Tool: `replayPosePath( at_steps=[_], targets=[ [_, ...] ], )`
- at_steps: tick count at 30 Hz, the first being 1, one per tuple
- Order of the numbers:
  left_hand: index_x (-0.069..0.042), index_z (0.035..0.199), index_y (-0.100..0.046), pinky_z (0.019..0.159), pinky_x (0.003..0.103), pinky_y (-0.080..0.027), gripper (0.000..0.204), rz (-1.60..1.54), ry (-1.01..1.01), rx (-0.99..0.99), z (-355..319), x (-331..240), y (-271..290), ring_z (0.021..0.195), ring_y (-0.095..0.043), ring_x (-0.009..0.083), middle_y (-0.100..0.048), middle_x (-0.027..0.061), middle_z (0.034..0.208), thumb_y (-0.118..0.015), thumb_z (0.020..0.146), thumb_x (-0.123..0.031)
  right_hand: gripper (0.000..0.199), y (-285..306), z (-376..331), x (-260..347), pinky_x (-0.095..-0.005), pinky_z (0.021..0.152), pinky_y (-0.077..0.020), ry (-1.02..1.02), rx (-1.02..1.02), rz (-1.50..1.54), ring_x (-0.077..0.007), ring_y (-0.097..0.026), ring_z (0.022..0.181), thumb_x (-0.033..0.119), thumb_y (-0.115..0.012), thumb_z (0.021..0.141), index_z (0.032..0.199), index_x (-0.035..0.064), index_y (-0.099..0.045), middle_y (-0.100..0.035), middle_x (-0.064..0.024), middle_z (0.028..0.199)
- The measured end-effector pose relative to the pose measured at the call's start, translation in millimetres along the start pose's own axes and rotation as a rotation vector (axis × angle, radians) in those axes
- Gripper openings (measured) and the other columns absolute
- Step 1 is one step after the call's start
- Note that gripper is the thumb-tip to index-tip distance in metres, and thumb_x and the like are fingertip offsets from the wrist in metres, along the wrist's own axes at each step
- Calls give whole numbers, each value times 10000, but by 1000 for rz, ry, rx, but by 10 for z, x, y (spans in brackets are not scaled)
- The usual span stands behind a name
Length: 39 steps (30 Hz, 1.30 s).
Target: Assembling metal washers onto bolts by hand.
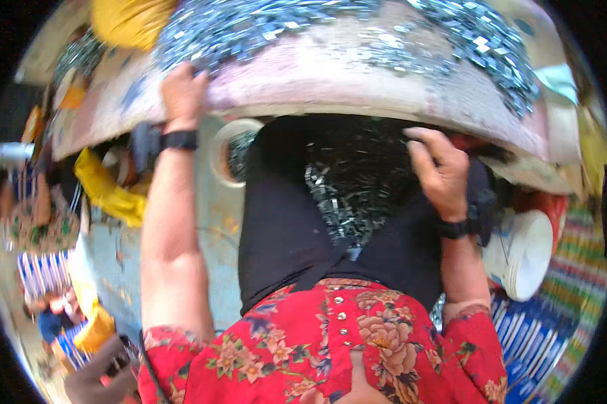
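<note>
At the near left edge of a large heap of small shiny flat grey-blue pieces (249,34), my left hand (183,93) rests closed, knuckles up. Anything inside its curled fingers is hidden. My right hand (443,172) hovers above my right thigh, just short of the table edge, with thumb and forefinger apart and nothing visible between them. Between my legs, on dark cloth, lies another pile of the same kind of glinting pieces (347,195). Both wrists wear black bands. Some blur softens the fingers.
A pale cloth-covered table (303,94) curves across the front, with a yellow bag (131,23) at its far left. Beneath it stands a round pale container (222,158) of pieces. A white bucket (529,256) lies right. Other people (44,215) sit at left.
</note>
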<state>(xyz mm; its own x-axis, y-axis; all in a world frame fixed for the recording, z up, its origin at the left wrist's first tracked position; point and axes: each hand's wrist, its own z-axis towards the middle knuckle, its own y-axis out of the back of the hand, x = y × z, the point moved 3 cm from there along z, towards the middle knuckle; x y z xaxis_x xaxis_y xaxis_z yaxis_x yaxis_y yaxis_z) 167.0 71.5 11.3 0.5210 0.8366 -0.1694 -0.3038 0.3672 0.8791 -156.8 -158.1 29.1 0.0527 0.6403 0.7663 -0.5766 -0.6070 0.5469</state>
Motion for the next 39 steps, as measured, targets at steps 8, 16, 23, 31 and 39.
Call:
replayPosePath(
  at_steps=[8, 16, 23, 31, 39],
  targets=[
    [-72, 976, -573, 627, 411, -460, 286, 83, -218, -34, -34, 77, 137, 689, -593, 344, -615, 171, 739, -561, 690, -82, 137, 82, 67, -176, -287, 516, -443, -33, -7, 72, -216, -597, 564, 90, -612, 764, 887, 29, -604, -602, -149, 723],
    [-71, 1191, -498, 539, 250, -444, 452, -537, -43, -71, -348, -241, 191, 548, -531, 112, -576, 32, 687, -583, 749, -27, 152, 878, 824, -759, -291, 608, -490, 80, -396, -292, -221, -641, 674, 131, -596, 753, 871, 51, -649, -638, -137, 760],
    [28, 1020, -553, 533, 187, -434, 209, -1574, 566, 301, -661, -680, 103, 618, -588, 135, -632, 128, 825, -567, 820, -35, 240, 544, 1590, -1264, -360, 715, -459, 175, 98, -848, -306, -571, 787, 84, -546, 743, 962, 127, -634, -575, -142, 812],
    [24, 998, -545, 507, 186, -435, 216, -1881, 702, 562, -1028, -1402, 168, 616, -587, 140, -635, 155, 862, -582, 815, -83, 180, 652, 1440, -1213, -343, 509, -460, 240, -224, -692, -256, -593, 571, 187, -527, 827, 937, 49, -560, -601, -141, 684],
    [24, 982, -556, 495, 181, -462, 210, -2077, 745, 624, -1223, -1720, 214, 615, -612, 154, -635, 165, 864, -600, 805, -81, 151, -263, 250, 54, -181, 411, -354, -179, -7, 793, -57, -461, 464, 134, -468, 904, 926, -9, -512, -544, -31, 611]
  ],
)
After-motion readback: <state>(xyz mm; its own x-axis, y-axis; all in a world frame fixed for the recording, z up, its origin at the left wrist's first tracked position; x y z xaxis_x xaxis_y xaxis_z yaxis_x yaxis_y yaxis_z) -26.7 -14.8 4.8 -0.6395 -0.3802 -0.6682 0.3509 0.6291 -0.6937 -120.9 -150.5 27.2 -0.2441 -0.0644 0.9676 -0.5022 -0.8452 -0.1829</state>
